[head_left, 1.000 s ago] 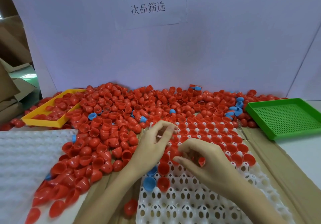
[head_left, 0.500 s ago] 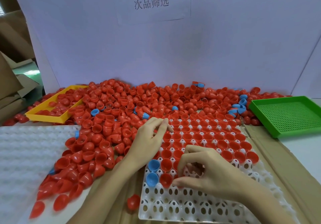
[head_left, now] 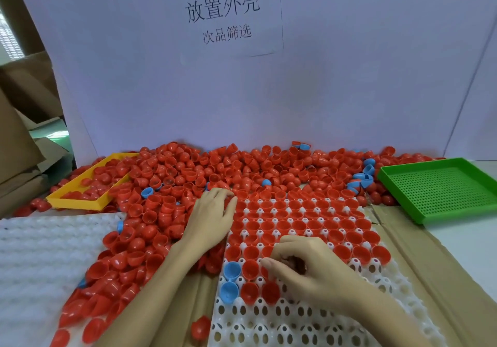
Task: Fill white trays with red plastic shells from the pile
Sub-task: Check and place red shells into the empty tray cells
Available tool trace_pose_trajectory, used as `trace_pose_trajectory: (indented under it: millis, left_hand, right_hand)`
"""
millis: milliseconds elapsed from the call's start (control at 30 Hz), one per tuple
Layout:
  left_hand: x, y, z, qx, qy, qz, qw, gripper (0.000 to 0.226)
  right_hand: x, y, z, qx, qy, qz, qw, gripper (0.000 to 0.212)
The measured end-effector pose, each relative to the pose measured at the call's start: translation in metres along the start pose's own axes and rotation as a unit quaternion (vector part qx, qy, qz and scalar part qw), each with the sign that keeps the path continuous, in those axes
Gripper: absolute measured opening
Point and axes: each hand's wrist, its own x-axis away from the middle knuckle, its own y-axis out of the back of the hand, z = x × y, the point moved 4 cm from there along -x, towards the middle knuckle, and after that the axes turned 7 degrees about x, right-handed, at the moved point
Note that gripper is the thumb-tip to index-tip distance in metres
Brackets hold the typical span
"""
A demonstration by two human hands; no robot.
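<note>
Shells (head_left: 242,169), glossy red half-domes of thin plastic, lie heaped across the back of the worktop (head_left: 457,244), with a few blue shells (head_left: 147,192) mixed in. I see the white tray (head_left: 282,319), a moulded grid of round perforated pockets, with its far rows filled with red cups sitting open side up; two blue ones sit at its left edge. My left hand (head_left: 212,220) rests flat at the pile's edge beside the tray's far left corner, fingers (head_left: 228,206) straight and relaxed, holding nothing I can make out. My right hand (head_left: 309,268) hovers over the tray's middle rows, fingers curled inward; I cannot tell whether they pinch a shell. A yellow tray (head_left: 78,201) holds more red shells at far left; a green mesh tray (head_left: 441,188) sits at right. A second white dimpled tray (head_left: 40,260) lies at left.
</note>
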Motion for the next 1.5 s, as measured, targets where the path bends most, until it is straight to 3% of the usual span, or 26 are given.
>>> trace_pose_trajectory:
  millis: [200, 467, 600, 700, 833, 900, 1000, 1100, 1233, 1333, 1400, 1500]
  left_hand:
    - [-0.068, -0.013, 0.001, -0.029, 0.027, 0.049, 0.998, 0.039]
    - [-0.125, -0.031, 0.039, -0.196, 0.07, 0.124, 0.97, 0.053]
    - [-0.125, -0.034, 0.049, -0.199, 0.074, 0.124, 0.969, 0.051]
    - [-0.12, -0.031, 0.044, -0.188, 0.034, 0.089, 0.977, 0.043]
    - [-0.093, -0.025, 0.028, -0.123, -0.034, -0.017, 0.992, 0.027]
    - [-0.075, -0.018, 0.018, -0.03, -0.04, -0.059, 0.997, 0.023]
    - [-0.042, -0.002, -0.001, 0.103, -0.034, -0.143, 0.984, 0.019]
    - [-0.008, 0.01, -0.026, 0.161, -0.059, -0.18, 0.969, 0.015]
    - [0.03, 0.017, -0.063, 0.189, -0.131, -0.136, 0.964, 0.013]
    - [0.049, 0.016, -0.079, 0.199, -0.173, -0.079, 0.961, 0.011]
    - [0.057, 0.014, -0.082, 0.19, -0.197, -0.043, 0.961, 0.012]
    - [0.062, 0.012, -0.084, 0.195, -0.199, 0.008, 0.96, 0.015]
  right_hand:
    - [-0.001, 0.0, -0.001, -0.015, 0.018, -0.021, 1.0, 0.047]
    - [-0.002, -0.001, -0.005, -0.026, 0.024, -0.032, 0.999, 0.049]
    - [-0.002, -0.001, -0.006, -0.022, 0.027, -0.031, 0.999, 0.05]
    - [-0.002, -0.001, -0.005, -0.025, 0.021, -0.026, 0.999, 0.052]
    - [-0.002, 0.0, -0.002, -0.038, 0.012, -0.015, 0.999, 0.055]
    - [-0.002, 0.002, -0.001, -0.044, 0.01, -0.018, 0.999, 0.057]
    - [-0.001, 0.004, -0.001, -0.066, 0.004, -0.028, 0.997, 0.056]
    - [-0.002, 0.005, -0.004, -0.081, -0.006, -0.044, 0.996, 0.052]
    - [-0.001, 0.011, -0.013, -0.092, -0.044, -0.094, 0.99, 0.037]
    - [0.0, 0.02, -0.02, -0.113, -0.08, -0.168, 0.976, 0.013]
    - [0.0, 0.024, -0.024, -0.159, -0.087, -0.178, 0.967, 0.03]
    - [0.0, 0.027, -0.024, -0.165, -0.066, -0.136, 0.975, 0.047]
